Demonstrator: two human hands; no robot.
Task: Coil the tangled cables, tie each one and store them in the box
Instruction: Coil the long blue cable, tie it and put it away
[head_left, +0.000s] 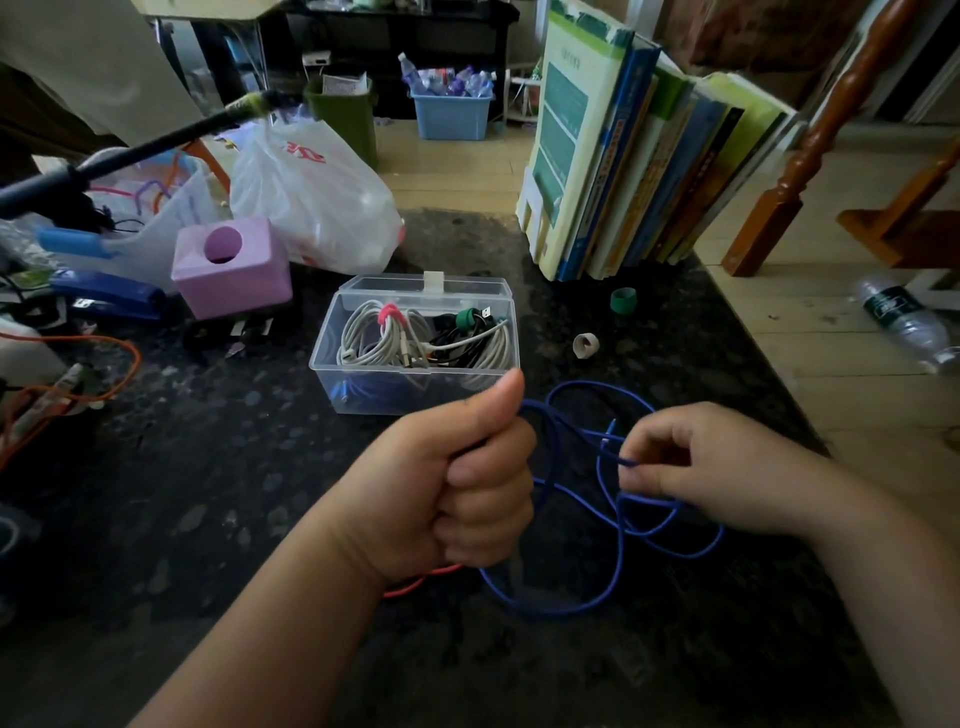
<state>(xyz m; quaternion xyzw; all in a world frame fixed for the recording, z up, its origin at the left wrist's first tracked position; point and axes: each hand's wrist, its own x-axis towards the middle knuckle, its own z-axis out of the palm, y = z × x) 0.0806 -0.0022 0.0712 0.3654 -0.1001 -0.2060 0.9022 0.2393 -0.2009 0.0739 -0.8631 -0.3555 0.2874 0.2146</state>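
A blue cable lies in loose loops on the dark table, between my hands. My left hand grips part of it in a fist, thumb up. My right hand pinches a strand of the same cable near its end. Behind my left hand stands a clear plastic box, lid open. Inside it lie coiled white cables tied with a pink tie and a dark cable with a green tie. An orange strand pokes out under my left wrist.
A green tie roll and a beige one sit right of the box. Books stand behind. A pink block, a white bag, a blue stapler and orange wires crowd the left.
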